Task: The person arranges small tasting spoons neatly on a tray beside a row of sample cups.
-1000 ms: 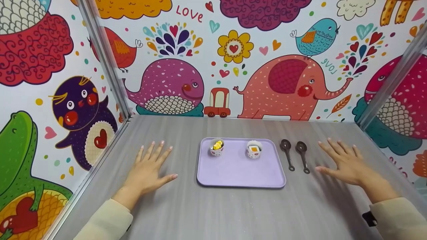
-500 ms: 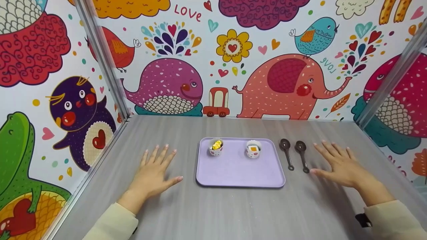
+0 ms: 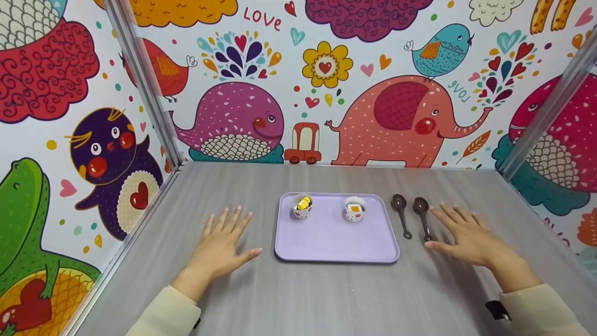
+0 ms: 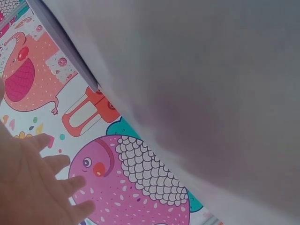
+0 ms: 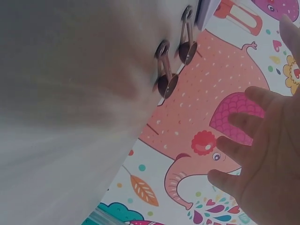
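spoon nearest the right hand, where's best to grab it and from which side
Probably mid-handle, pinched from above by the right hand, coming from the right: the spoon lies on the table with its bowl at the far end, slim handle at the near end, and the other spoon to its left.

1. Head: from above, facing forward and down over the desk (image 3: 326, 298), widest and farthest back; patterned wall (image 3: 289, 56) at twelve o'clock.
2. Left wrist: low, close and rolled, facing the patterned wall past the left hand (image 4: 37, 185) at eight o'clock.
3. Right wrist: also low, close and rolled, right hand (image 5: 269, 161) at four o'clock, spoons (image 5: 168, 85) at one.
4. Head and right wrist share the spoons; all three share the printed elephant (image 3: 392, 135).
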`<action>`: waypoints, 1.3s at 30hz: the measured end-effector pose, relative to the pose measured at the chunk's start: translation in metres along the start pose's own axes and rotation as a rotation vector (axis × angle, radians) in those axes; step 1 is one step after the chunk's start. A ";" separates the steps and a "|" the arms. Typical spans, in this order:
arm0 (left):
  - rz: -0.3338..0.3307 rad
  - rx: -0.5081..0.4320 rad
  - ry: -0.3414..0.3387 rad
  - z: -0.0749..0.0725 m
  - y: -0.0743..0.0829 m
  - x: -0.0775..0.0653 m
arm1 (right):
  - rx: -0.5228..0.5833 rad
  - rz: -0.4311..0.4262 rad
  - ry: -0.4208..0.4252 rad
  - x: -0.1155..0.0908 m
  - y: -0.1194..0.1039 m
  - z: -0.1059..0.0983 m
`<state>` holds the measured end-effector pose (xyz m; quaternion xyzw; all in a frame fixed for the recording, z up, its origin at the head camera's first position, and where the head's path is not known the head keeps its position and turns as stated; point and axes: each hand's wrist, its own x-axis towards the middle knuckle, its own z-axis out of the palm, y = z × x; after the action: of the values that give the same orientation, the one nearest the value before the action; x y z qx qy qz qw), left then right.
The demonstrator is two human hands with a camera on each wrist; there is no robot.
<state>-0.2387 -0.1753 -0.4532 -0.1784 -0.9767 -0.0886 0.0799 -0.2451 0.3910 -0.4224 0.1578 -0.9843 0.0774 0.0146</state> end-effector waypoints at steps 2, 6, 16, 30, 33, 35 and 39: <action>-0.004 -0.001 -0.002 0.000 0.001 0.000 | 0.001 -0.006 0.000 0.001 -0.003 0.001; -0.007 -0.009 -0.004 0.001 0.004 0.001 | 0.001 -0.008 0.001 0.001 -0.008 0.004; -0.018 -0.035 -0.041 0.003 0.012 0.004 | 0.010 -0.063 0.023 0.005 -0.019 0.012; -0.036 -0.052 -0.119 0.009 0.023 0.016 | 0.012 -0.094 0.020 0.010 -0.032 0.022; -0.038 -0.058 -0.134 0.009 0.027 0.019 | 0.006 -0.102 0.020 0.012 -0.035 0.023; -0.043 -0.060 -0.148 0.009 0.029 0.021 | 0.004 -0.098 0.015 0.013 -0.037 0.024; -0.053 -0.078 -0.181 0.011 0.033 0.025 | -0.007 -0.094 0.003 0.016 -0.041 0.027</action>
<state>-0.2511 -0.1340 -0.4541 -0.1628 -0.9801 -0.1123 -0.0180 -0.2474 0.3433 -0.4423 0.2038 -0.9760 0.0735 0.0201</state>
